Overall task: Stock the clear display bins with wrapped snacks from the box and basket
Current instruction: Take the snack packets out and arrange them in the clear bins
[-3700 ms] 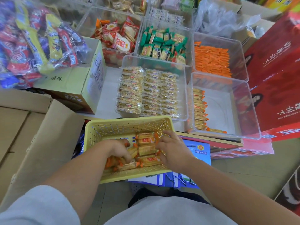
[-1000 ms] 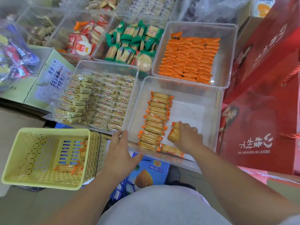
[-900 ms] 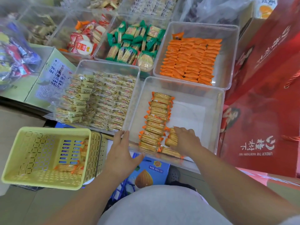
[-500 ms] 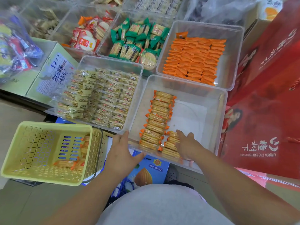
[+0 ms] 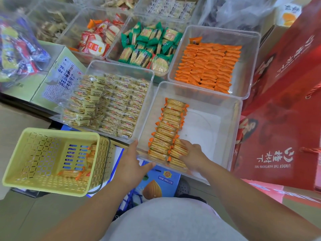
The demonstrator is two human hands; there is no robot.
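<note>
A clear display bin in front of me holds a column of orange-edged wrapped crackers along its left side. My right hand lies inside the bin at its near edge, fingers laid on a short stack of the same crackers beside the column. My left hand grips the bin's near left corner, thumb along the front rim. The yellow plastic basket at the lower left holds a few more of these crackers in its right corner.
Other clear bins stand behind: pale yellow packs, orange packs, green-edged crackers, red-and-white rice crackers. Red gift boxes wall the right side. A green carton and a bag of mixed sweets sit left. A blue carton lies under the bin.
My right hand carried crackers from the basket into the bin and set them down by the column's near end, then slid them closer to it. My left hand moved from the basket to the bin's corner.
</note>
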